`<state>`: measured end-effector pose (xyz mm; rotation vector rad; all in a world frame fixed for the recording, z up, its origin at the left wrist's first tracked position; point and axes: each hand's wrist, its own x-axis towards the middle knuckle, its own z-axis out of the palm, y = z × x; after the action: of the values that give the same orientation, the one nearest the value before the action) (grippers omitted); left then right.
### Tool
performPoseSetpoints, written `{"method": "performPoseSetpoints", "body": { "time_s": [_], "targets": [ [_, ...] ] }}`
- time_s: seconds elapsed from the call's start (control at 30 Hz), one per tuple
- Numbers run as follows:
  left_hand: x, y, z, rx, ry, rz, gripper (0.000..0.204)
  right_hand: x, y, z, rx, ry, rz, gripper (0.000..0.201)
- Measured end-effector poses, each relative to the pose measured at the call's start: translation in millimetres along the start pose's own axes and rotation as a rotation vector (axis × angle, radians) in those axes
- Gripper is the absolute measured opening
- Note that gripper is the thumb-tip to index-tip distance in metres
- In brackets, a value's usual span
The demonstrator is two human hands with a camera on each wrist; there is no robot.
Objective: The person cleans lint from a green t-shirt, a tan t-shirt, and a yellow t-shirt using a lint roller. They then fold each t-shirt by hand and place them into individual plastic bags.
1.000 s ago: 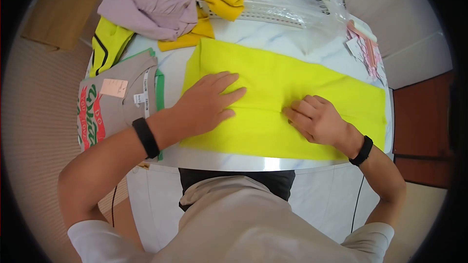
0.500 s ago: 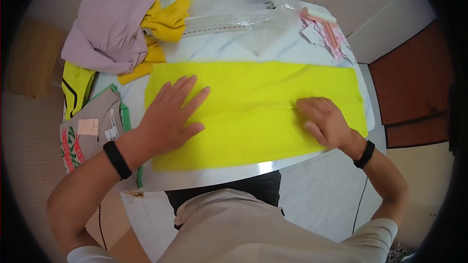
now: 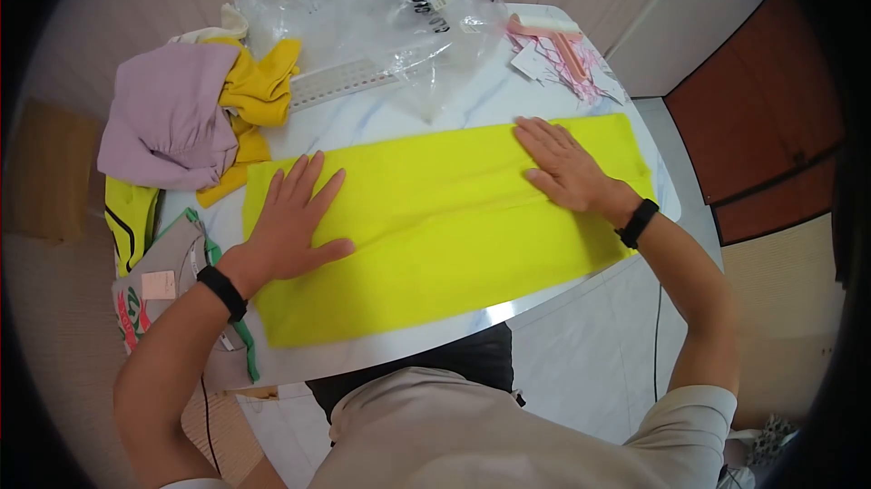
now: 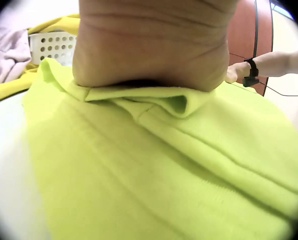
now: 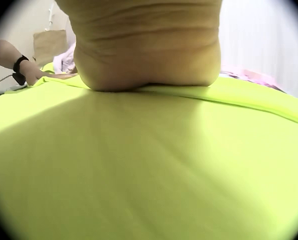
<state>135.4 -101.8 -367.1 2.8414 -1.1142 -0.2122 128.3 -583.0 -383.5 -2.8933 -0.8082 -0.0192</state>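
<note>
A bright neon-yellow garment [image 3: 435, 253], folded into a long rectangle, lies across the table in the head view. Fingers spread, my left hand [image 3: 288, 228] rests flat on its left end. Toward its right end, my right hand [image 3: 564, 167] lies flat near the far edge with straight fingers. The left wrist view shows the heel of the left hand [image 4: 151, 47] against layered folds of the yellow cloth [image 4: 119, 160]. In the right wrist view the heel of the right hand [image 5: 149, 55] is down on a smoother stretch of cloth [image 5: 149, 160].
A grey printed T-shirt [image 3: 181, 258] with a tag lies at the left. Behind it are mauve [image 3: 168, 108] and mustard [image 3: 263, 81] clothes. A clear plastic bag [image 3: 363, 8] and a white perforated basket [image 3: 340, 85] stand at the back, a pink-handled tool [image 3: 570, 55] at the back right.
The right hand has uncurled from a bunched grip and moved to the far edge, flat on the cloth. The left hand has spread toward the left end. The head view has shifted.
</note>
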Motion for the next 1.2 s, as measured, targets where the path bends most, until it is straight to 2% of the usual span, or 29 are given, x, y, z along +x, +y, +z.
{"method": "performPoseSetpoints", "body": {
  "time_s": [0.07, 0.17, 0.27, 0.3, 0.4, 0.5, 0.57, 0.6, 0.7, 0.8, 0.83, 1.0, 1.1, 1.2],
  "targets": [
    [-2.7, -1.1, -0.8, 0.005, 0.0, 0.003, 0.097, -31.3, 23.4, -5.1, -0.017, -0.002, 0.11, 0.066],
    [-7.1, -0.1, -0.5, 0.007, -0.008, 0.015, 0.098, -81.3, 61.8, -5.4, -0.093, -0.004, 0.369, 0.067],
    [-14.2, 6.9, -2.5, 0.007, -0.049, 0.014, 0.099, -129.3, 98.2, -7.3, -0.066, 0.013, 0.482, 0.067],
    [-16.6, 9.6, -4.1, 0.011, -0.069, 0.013, 0.1, -140.1, 96.6, -6.1, -0.06, 0.089, 0.588, 0.059],
    [-26.2, 19.3, -4.8, -0.025, -0.092, 0.004, 0.101, -150.8, 114.4, -28.4, 0.016, 0.069, 0.761, 0.052],
    [-28.1, 24.0, -5.1, -0.022, -0.104, -0.01, 0.102, -134.9, 107.5, -42.2, 0.345, 0.276, 1.155, 0.053],
    [-28.1, 23.3, -5.4, -0.026, -0.109, -0.004, 0.101, -109.6, 73.8, -65.4, 0.367, 0.132, 1.207, 0.05],
    [-28.2, 23.1, -5.9, -0.028, -0.109, -0.004, 0.101, -102.3, 65.9, -72.4, 0.378, 0.06, 1.228, 0.049],
    [-33.9, 27.5, -5.4, -0.04, -0.088, -0.029, 0.098, -98.6, 85.1, -65.2, 0.381, -0.076, 1.199, 0.055],
    [-47.7, 37.6, 4.8, -0.062, -0.023, -0.106, 0.094, -98.4, 83.1, -69.7, 0.481, -0.077, 1.164, 0.062],
    [-51.1, 41.4, 4.9, -0.071, -0.03, -0.096, 0.093, -97.1, 78.0, -73.2, 0.511, -0.039, 1.192, 0.055],
    [-48.2, 61.1, 3.1, -0.087, 0.007, -0.084, 0.085, -124.6, 92.6, -74.7, 0.548, 0.069, 0.98, 0.043],
    [-29.6, 64.0, 15.7, -0.099, 0.093, -0.025, 0.082, -141.4, 115.0, -80.4, 0.832, 0.163, 0.909, 0.042],
    [-16.9, 73.2, 22.3, -0.128, 0.159, -0.014, 0.08, -133.9, 100.0, -116.4, 1.15, 0.207, 0.868, 0.041]
  ]
}}
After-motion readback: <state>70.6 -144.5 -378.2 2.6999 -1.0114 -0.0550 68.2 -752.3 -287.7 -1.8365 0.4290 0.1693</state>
